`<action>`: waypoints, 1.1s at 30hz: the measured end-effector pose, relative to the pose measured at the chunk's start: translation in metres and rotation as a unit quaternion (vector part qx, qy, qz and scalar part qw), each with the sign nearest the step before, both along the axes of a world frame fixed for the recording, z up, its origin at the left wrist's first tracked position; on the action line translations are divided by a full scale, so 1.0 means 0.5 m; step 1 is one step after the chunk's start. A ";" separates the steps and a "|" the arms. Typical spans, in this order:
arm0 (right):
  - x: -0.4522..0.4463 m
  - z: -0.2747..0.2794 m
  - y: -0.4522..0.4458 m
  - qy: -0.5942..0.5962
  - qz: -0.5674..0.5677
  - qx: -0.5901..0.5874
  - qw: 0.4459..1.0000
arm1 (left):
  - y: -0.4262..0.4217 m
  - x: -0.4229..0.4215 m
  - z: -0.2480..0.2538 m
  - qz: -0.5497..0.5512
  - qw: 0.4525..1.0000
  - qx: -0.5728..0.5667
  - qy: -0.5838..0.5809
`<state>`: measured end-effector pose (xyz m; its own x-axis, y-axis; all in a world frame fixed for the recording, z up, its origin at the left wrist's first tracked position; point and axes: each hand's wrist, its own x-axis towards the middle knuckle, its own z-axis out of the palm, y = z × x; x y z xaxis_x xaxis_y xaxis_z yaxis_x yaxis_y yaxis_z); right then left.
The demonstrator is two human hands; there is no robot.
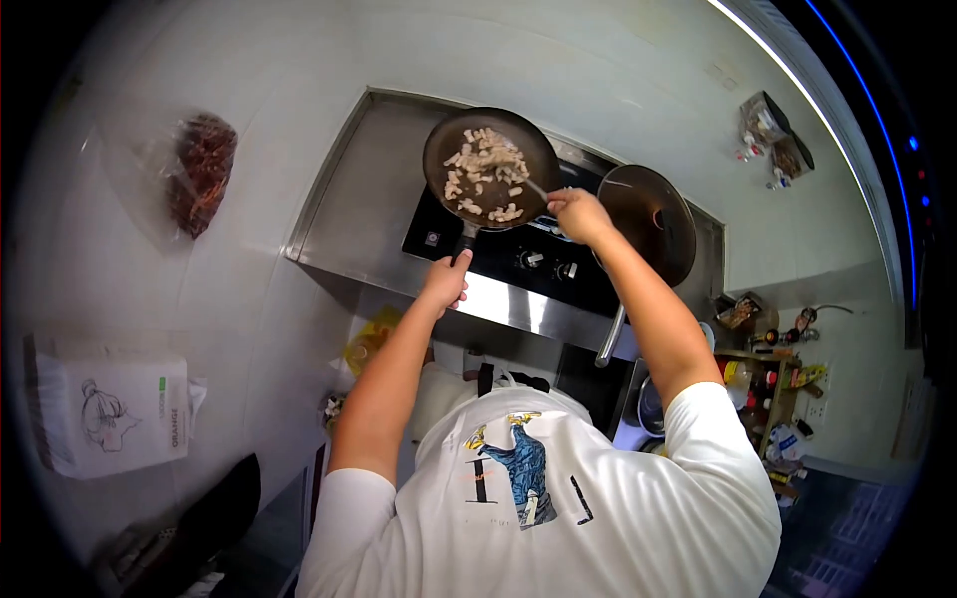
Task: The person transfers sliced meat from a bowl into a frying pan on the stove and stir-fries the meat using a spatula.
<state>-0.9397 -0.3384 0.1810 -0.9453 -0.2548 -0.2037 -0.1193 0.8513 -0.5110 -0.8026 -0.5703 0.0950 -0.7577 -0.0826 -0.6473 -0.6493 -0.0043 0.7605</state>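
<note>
My left hand (pixel 447 282) is wrapped round the black handle of a dark frying pan (pixel 439 159) above the left side of the stove. Pale chopped pieces, which look like meat, (pixel 488 154) lie spread over the pan's bottom. My right hand (pixel 578 213) grips the handle of a metal spatula (pixel 535 187), at the pan's right edge. Its working end reaches in among the pieces and is partly hidden by them.
To the right, a second, deeper pan (pixel 648 224) sits on the stove (pixel 488 269), its handle pointing toward me. Bottles and jars (pixel 743 384) crowd a rack at far right. A bag of dark red food (pixel 202 174) hangs on the left wall, above a white paper package (pixel 115 414).
</note>
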 end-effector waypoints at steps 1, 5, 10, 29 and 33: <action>-0.014 0.004 -0.006 0.003 -0.029 -0.037 0.999 | -0.002 0.000 -0.003 0.000 1.000 0.006 0.005; -0.080 -0.015 -0.035 0.048 -0.056 -0.078 0.994 | -0.003 0.004 0.008 0.003 1.000 0.025 0.010; -0.042 -0.083 -0.113 -0.058 -0.064 -0.179 0.980 | -0.011 -0.002 0.017 -0.013 1.000 0.009 0.003; -0.035 0.241 0.114 -0.156 0.141 0.163 0.964 | -0.011 0.001 0.028 -0.020 1.000 -0.001 0.008; -0.027 0.100 0.039 -0.059 0.132 0.147 0.979 | -0.011 -0.004 0.015 -0.020 1.000 0.005 0.009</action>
